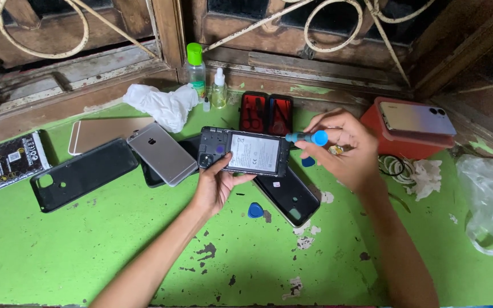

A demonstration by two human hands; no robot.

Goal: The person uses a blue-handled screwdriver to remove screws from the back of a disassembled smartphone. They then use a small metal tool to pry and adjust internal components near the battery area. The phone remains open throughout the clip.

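My left hand [215, 185] grips the near edge of an opened phone [246, 152] with its back cover off, so the white-labelled battery shows. It is held just above the green table [87, 251]. My right hand [343, 151] is closed on a small blue-handled screwdriver [309, 137], whose tip sits at the phone's right edge. Under the phone lies a black back cover [289, 197]. A blue pick [255, 210] rests on the table near my left wrist.
A silver phone [162, 153] lies face down at left, next to a black case [81, 173] and a gold phone [106, 132]. White cloth [164, 104], two bottles [196, 68], an open tool case [266, 112], a red box [406, 142] with a phone on it, and a plastic bag [492, 205] stand around.
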